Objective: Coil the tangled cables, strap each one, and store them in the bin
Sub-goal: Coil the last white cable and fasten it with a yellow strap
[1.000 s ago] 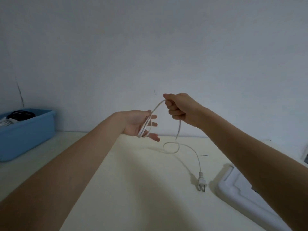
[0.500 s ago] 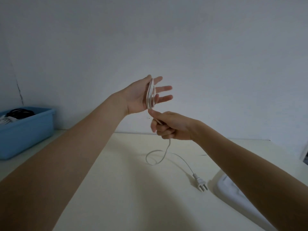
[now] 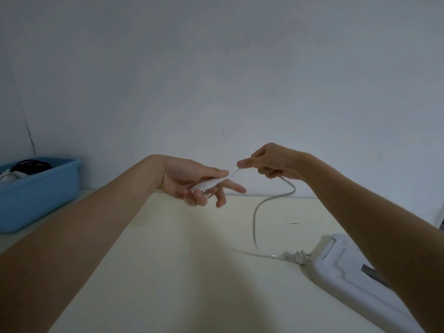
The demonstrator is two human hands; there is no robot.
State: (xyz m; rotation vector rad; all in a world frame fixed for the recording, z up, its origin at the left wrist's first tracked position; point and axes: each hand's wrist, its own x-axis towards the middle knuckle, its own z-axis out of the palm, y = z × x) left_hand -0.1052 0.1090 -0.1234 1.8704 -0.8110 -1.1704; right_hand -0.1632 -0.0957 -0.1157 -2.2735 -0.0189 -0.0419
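A thin white cable (image 3: 258, 207) is wound in several loops around my left hand (image 3: 192, 181), whose fingers are spread and mostly straight, palm up. My right hand (image 3: 269, 164), a little to the right and slightly higher, pinches the cable's free run between thumb and curled fingers. From there the cable drops in a curve to the table, ending in a white two-pin plug (image 3: 296, 257). A blue bin (image 3: 36, 193) at the far left holds coiled black and white cables.
A white plastic object (image 3: 348, 267) lies on the cream table (image 3: 168, 272) at the right, touching the plug. A plain wall stands close behind the table.
My left hand dropped from raised upright to level and palm up. My right hand rose from below it to its right, pulling the cable taut. The plug slid right against the white object.
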